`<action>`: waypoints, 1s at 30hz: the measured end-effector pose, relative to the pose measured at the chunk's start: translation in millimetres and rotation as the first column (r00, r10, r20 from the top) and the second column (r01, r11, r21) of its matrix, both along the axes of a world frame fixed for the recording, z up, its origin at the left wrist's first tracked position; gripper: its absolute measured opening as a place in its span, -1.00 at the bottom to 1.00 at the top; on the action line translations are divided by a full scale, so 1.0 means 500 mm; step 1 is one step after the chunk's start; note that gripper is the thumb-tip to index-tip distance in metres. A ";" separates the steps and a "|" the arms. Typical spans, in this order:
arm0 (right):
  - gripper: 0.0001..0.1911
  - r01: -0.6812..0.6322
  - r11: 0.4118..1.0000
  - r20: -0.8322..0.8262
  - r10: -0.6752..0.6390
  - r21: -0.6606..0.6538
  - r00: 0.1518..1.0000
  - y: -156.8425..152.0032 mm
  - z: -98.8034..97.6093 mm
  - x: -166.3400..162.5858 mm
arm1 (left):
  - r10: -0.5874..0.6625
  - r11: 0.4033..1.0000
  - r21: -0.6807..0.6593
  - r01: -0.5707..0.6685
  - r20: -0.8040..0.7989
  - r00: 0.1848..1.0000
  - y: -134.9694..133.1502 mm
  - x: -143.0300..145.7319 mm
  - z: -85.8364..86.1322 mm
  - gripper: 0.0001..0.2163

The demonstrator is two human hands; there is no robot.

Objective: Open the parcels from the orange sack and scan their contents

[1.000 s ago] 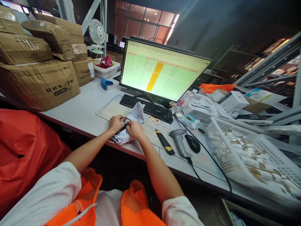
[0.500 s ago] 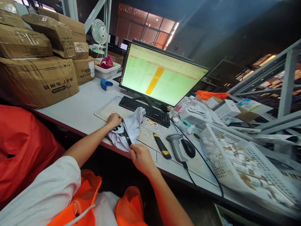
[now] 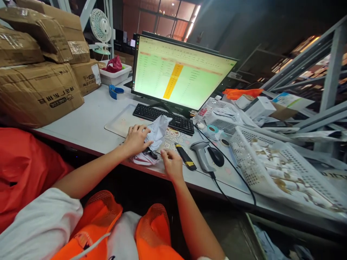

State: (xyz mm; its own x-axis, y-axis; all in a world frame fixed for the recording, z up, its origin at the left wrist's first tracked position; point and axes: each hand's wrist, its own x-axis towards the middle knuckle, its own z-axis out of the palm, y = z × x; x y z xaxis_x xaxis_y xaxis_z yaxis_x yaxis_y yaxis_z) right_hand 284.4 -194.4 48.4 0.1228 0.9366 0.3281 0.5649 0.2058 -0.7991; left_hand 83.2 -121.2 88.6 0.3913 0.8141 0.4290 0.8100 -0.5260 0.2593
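Press lightly with the left hand (image 3: 136, 139), spread wide over crumpled white plastic wrapping (image 3: 158, 132) with a black strap-like piece (image 3: 151, 154), at the front edge of the pale grey tabletop (image 3: 86, 119). Tuck loose folds using the right hand (image 3: 173, 164), half-curled just beside; cannot tell whether holding anything.

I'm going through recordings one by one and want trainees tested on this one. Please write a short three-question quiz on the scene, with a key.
1. Which item lies just left of the grey plastic barcode scanner?
A) the rounded black computer mouse
B) the slim black-and-yellow cutter
C) the long white perforated plastic basket

2. True or false: the person's left hand is spread over part of the crumpled white packet.

3. Short answer: what long black object lies just in front of the wide black-framed monitor?

Key: 1. B; 2. True; 3. Black keyboard.
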 end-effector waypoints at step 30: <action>-0.52 -0.210 0.958 -0.228 0.253 0.195 0.940 0.130 0.074 0.016 | -0.328 0.937 0.071 0.341 0.510 0.795 -0.053 -0.094 -0.015 -0.82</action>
